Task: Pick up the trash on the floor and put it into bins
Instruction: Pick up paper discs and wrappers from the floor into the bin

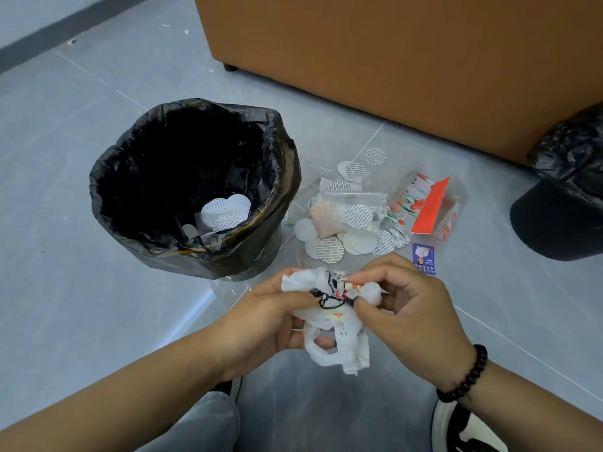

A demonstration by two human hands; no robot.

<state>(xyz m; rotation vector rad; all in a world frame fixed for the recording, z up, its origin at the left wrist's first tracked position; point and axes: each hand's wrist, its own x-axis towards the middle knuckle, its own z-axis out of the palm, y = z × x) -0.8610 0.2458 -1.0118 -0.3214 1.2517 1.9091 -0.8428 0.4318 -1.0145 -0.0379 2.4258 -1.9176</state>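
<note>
My left hand (pixel 261 324) and my right hand (pixel 408 305) both grip a crumpled white tissue wad (pixel 329 321) with a black cord and a red-printed scrap in it, held low over the floor. A bin lined with a black bag (pixel 280 164) stands just left of it, with several white round seals (pixel 225 210) inside. On the floor beyond my hands lies a trash pile: white round seals (pixel 329 249), a clear zip bag (pixel 355 203), a red-and-white wrapper (pixel 427 207) and a small blue card (pixel 424 257).
A second black-bagged bin (pixel 561 203) stands at the right edge. A brown cabinet (pixel 408 60) on short legs fills the back. Small white scraps (pixel 186 31) lie far back on the grey tiles. My shoes (pixel 456 429) are at the bottom.
</note>
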